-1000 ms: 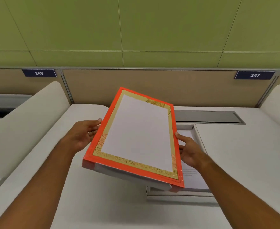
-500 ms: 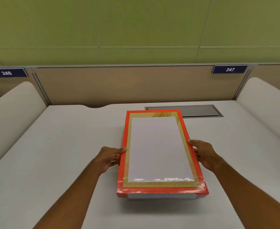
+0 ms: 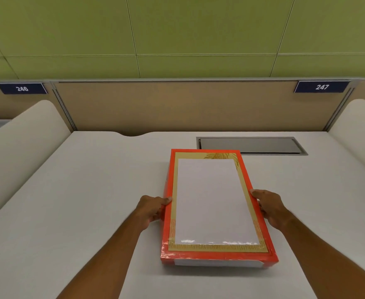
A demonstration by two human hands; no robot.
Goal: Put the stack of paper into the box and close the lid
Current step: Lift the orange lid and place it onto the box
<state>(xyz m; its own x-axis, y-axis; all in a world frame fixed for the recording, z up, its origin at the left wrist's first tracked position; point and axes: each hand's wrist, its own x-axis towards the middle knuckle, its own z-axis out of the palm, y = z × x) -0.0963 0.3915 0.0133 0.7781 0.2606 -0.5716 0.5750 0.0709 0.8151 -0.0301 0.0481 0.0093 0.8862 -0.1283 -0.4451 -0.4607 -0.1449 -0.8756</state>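
An orange lid (image 3: pixel 211 203) with a gold border and a white centre panel lies flat over the white box (image 3: pixel 218 263), whose front wall shows under the lid's near edge. The box stands lengthwise on the white desk (image 3: pixel 80 212). My left hand (image 3: pixel 152 209) grips the lid's left long edge, thumb on top. My right hand (image 3: pixel 270 207) grips the right long edge the same way. The paper stack is hidden under the lid.
A grey cable hatch (image 3: pixel 250 145) is set into the desk behind the box. Rounded white dividers rise at the left (image 3: pixel 22 152) and right (image 3: pixel 358 130). A beige partition (image 3: pixel 177 104) with number plates 246 and 247 closes the back.
The lid was tilted and held above the open box to the left; it has come down flat onto the box. Both hands stay on its long edges.
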